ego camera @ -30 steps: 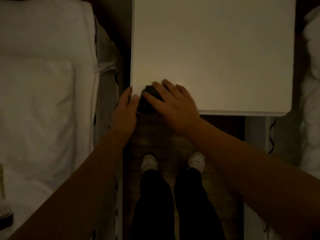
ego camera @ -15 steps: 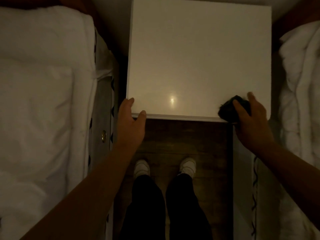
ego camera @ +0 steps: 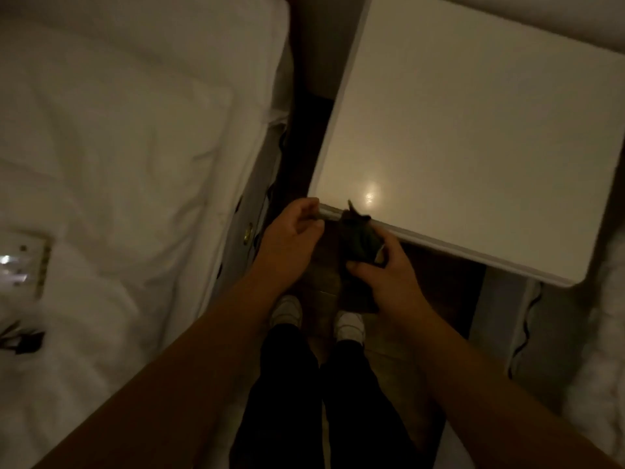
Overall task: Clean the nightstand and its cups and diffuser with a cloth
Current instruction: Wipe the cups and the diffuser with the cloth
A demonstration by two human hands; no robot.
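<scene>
The white nightstand (ego camera: 473,130) fills the upper right, its top bare with a small glare spot near the front edge. My right hand (ego camera: 385,275) grips a dark cloth (ego camera: 358,238) just in front of the nightstand's front left edge, off the top. My left hand (ego camera: 291,238) is at the front left corner, fingers curled near the edge and close to the cloth; whether it touches the cloth is unclear. No cups or diffuser are in view.
A bed with white bedding (ego camera: 118,164) lies to the left, with a small lit object (ego camera: 20,265) and a dark item (ego camera: 23,340) on it. More white bedding (ego camera: 602,367) sits at the right. A cable (ego camera: 524,333) hangs beside the nightstand. My legs and white shoes (ego camera: 287,309) stand on wooden floor.
My right hand carried the cloth from the nightstand's front right corner back to the front left, off the top. The view swung left and tilted.
</scene>
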